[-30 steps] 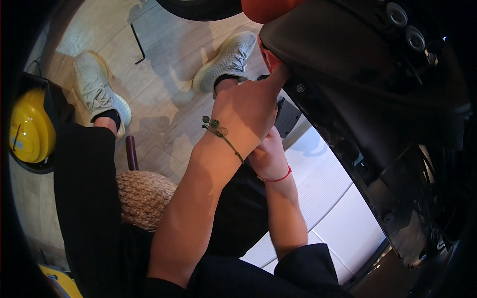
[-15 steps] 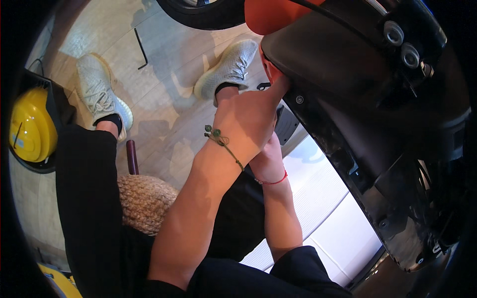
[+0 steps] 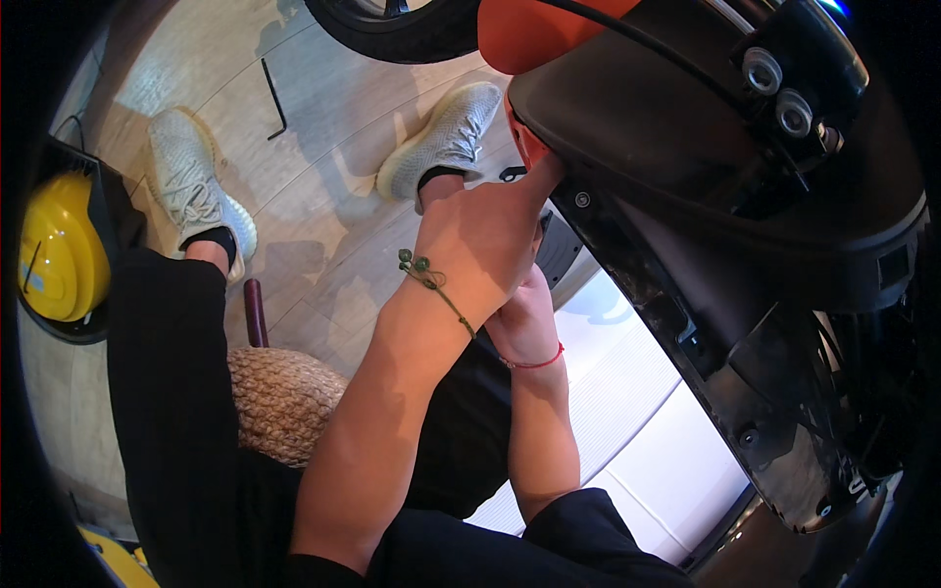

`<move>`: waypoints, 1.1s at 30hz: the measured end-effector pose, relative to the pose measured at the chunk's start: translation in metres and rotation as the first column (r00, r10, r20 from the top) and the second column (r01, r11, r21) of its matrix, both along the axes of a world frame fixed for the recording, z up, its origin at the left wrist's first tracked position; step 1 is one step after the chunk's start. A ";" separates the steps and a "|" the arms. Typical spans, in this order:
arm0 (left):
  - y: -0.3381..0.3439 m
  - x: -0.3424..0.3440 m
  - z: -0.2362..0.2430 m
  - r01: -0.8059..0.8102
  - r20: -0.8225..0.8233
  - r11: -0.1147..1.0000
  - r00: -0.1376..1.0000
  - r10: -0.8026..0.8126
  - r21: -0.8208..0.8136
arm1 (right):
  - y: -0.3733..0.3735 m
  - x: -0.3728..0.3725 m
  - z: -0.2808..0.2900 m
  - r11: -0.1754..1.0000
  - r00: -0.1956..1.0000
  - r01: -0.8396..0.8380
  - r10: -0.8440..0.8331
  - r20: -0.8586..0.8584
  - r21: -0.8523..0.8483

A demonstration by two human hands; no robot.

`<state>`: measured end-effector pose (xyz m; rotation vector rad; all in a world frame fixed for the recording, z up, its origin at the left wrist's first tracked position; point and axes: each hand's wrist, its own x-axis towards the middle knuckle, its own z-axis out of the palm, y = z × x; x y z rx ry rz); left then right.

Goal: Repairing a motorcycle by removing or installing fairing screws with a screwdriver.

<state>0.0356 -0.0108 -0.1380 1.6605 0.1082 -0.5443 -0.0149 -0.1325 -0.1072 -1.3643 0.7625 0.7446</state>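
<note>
My left hand [image 3: 480, 230], wearing a green cord bracelet, reaches to the lower edge of a dark scooter-like vehicle body [image 3: 667, 127]. One digit stretches to the corner beside a small orange panel [image 3: 525, 142]; the others curl out of sight beneath the hand. Just below is my right hand [image 3: 529, 312], with a red cord at its wrist. Its fingers disappear behind the left hand, so whatever they touch is hidden. A small black loop-shaped piece [image 3: 511, 173] shows beside the left hand; I cannot tell what it belongs to.
On the wood-look floor lies a black hex key [image 3: 274, 98]. A yellow hard hat [image 3: 64, 250] sits in a black holder at the left. Near my leg are a woven seat [image 3: 284, 402] and a dark red handle [image 3: 255, 312]. Above is a black tire [image 3: 402, 34].
The vehicle body and the shoes appear shifted slightly left in the view. Both hands keep nearly the same pose at the panel's corner.
</note>
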 end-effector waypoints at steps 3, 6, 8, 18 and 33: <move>-0.001 -0.002 -0.001 -0.006 0.006 1.000 1.000 0.006 -0.002 | 0.008 0.002 0.003 0.999 0.999 -0.050 0.050 -0.004 -0.007; -0.001 -0.001 -0.001 -0.003 0.001 1.000 1.000 0.003 -0.013 | 0.011 0.003 0.005 0.998 1.000 0.005 -0.006 0.002 0.065; -0.001 -0.001 -0.001 0.010 -0.008 1.000 1.000 -0.011 -0.015 | 0.012 0.001 0.010 0.989 0.988 0.149 -0.150 -0.038 -0.008; -0.002 -0.003 -0.002 -0.021 0.018 0.999 1.000 0.022 -0.032 | 0.001 -0.007 -0.007 0.995 0.996 0.048 -0.054 0.065 0.091; -0.001 -0.003 -0.001 -0.025 0.023 1.000 0.999 0.025 -0.004 | 0.014 -0.009 -0.007 1.000 0.991 0.026 -0.024 0.128 -0.010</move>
